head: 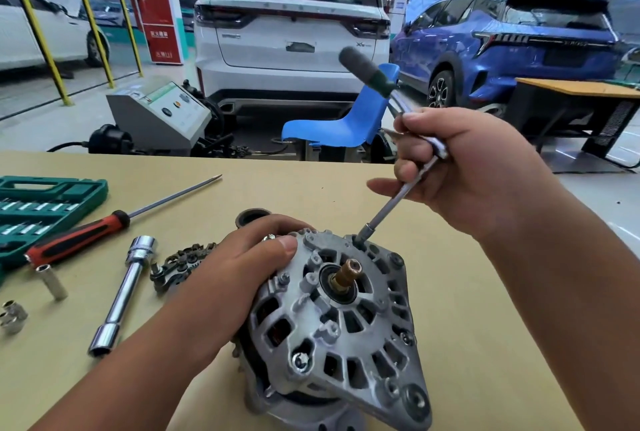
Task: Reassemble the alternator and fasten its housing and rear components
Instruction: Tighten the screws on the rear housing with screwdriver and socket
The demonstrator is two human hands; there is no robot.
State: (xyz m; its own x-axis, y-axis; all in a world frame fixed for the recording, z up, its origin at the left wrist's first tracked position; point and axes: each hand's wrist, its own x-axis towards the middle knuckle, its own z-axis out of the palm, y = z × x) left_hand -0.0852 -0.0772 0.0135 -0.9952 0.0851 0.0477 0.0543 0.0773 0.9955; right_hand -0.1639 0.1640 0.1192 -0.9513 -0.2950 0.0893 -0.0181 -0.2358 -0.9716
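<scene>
A workshop hall with a pale glossy floor fills the far half of the view, where a white SUV [291, 21] stands tail-on at twelve o'clock and a blue SUV [502, 49] at two o'clock. The near half is a matte tan table [467, 309], smooth and flat. Beyond its far edge are a boxy grey machine [162, 115] at eleven o'clock and a moulded blue plastic chair [346, 118] at twelve. The alternator [339, 319] lies on the table at six o'clock, its cast aluminium housing rough, grey and ribbed with slots, a coppery shaft end at its centre. The left hand [242, 267] grips the housing's nine o'clock rim, thumb pressed on the metal. The right hand [467, 167], at two o'clock, has its fingers curled round the chrome shaft of a socket driver [391, 205], whose tip sits at the housing's twelve o'clock edge. At nine o'clock lie a green plastic tool case [45, 202], a red-and-black screwdriver [83, 236], a polished tubular wrench [121, 295], a dark toothed part [180, 264] and small loose sockets [52, 283].
</scene>
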